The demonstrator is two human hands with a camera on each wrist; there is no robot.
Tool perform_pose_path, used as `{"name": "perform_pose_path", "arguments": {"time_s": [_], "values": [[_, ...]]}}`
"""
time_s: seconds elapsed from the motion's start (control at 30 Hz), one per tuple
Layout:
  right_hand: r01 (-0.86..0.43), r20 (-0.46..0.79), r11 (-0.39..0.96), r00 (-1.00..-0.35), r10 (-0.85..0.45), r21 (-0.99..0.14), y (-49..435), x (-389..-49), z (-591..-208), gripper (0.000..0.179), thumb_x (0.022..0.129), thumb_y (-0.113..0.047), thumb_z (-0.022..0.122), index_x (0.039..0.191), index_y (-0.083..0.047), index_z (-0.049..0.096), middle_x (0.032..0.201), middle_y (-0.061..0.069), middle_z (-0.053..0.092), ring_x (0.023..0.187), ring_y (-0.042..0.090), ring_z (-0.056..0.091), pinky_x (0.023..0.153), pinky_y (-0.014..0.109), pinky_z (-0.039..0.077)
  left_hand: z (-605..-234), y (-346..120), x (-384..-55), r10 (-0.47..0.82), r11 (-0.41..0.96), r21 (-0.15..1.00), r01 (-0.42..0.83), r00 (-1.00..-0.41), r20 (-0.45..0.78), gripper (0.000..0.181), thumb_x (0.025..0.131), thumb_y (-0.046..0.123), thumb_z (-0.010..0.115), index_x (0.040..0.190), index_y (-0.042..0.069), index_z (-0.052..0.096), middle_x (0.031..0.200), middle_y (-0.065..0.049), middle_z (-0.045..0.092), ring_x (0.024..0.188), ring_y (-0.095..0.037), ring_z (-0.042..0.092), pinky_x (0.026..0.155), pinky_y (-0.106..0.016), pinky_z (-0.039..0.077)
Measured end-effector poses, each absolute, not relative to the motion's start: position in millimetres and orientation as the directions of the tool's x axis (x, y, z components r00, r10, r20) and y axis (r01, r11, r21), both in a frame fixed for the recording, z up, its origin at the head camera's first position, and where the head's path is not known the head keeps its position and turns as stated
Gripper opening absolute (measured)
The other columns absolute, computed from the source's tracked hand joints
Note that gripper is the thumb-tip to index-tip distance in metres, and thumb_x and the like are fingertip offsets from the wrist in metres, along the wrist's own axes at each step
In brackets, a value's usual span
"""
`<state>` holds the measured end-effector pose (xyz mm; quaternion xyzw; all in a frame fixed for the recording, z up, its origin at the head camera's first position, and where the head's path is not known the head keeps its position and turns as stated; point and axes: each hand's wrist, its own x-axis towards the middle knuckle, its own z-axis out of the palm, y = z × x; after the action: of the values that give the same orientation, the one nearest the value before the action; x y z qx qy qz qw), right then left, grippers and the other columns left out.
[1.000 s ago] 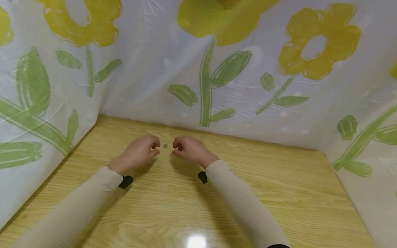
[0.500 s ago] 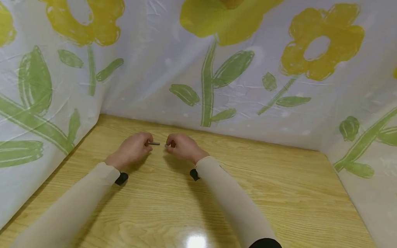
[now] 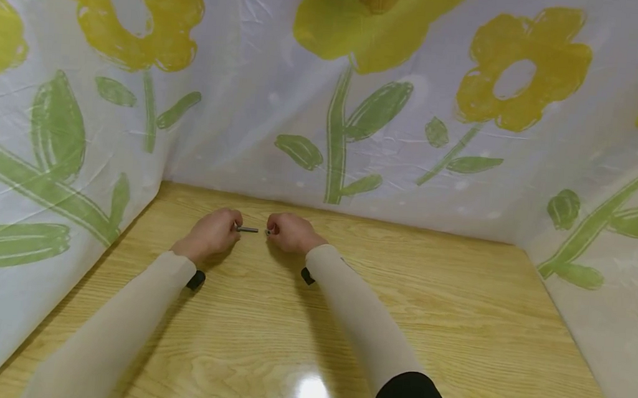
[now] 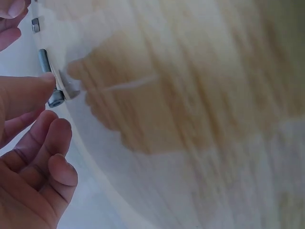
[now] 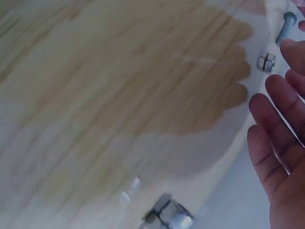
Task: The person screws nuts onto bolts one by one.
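Note:
My left hand (image 3: 216,233) pinches a grey metal bolt (image 3: 249,230) near its head, the shank pointing right. In the left wrist view, the bolt's socket head (image 4: 56,98) sticks out below the thumb. Facing it, my right hand (image 3: 292,233) holds a small hex nut (image 3: 268,232) at its thumb and index fingertips. A short gap separates the bolt's end from the nut. The right wrist view has the nut (image 5: 266,62) right at the fingertips, with the bolt (image 5: 286,27) beyond; the other fingers are loosely bent.
Both hands work near the back edge of a glossy wood-grain table (image 3: 264,320). A white curtain (image 3: 237,92) with yellow flowers surrounds it at the back and sides. A shiny metal piece (image 5: 174,215) shows at the bottom of the right wrist view.
Earlier, the nut lay between the two hands and no bolt showed. The bolt has since appeared in the left fingers, and the right hand has moved left onto the nut.

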<state>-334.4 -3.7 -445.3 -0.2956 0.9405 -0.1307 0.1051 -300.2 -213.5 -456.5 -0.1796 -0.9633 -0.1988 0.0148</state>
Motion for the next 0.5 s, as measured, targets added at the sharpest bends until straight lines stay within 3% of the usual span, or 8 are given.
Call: {"name": "perform_pose_path", "arguments": {"time_s": [0.17,0.5], "values": [[-0.539,-0.131,0.787,-0.794,-0.593,-0.300,-7.8,-336.8,-446.9,0.027,0.095,-0.025,0.062,0.120,-0.016,0.063,0.111,-0.002,0.064,0.094,0.011,0.059,0.080,0.029,0.049,-456.5,-212.7,-303.3,0.321,0.871,0.375,0.318,-0.945,0.055,0.022,0.089,0.008,0.065,0.109,-0.001,0.064,0.098,-0.015,0.061,0.088,-0.028,0.059,0.077,-0.045,0.049],[-0.534,-0.128,0.794,-0.801,-0.585,-0.289,-11.4,-336.6,-449.1,0.028,0.095,-0.025,0.062,0.122,-0.016,0.063,0.115,-0.001,0.064,0.100,0.014,0.060,0.084,0.031,0.049,-457.9,-213.2,-307.9,0.295,0.874,0.405,0.268,-0.955,-0.006,0.024,0.091,0.011,0.064,0.112,-0.001,0.063,0.098,-0.014,0.061,0.086,-0.027,0.059,0.076,-0.043,0.049]]}}
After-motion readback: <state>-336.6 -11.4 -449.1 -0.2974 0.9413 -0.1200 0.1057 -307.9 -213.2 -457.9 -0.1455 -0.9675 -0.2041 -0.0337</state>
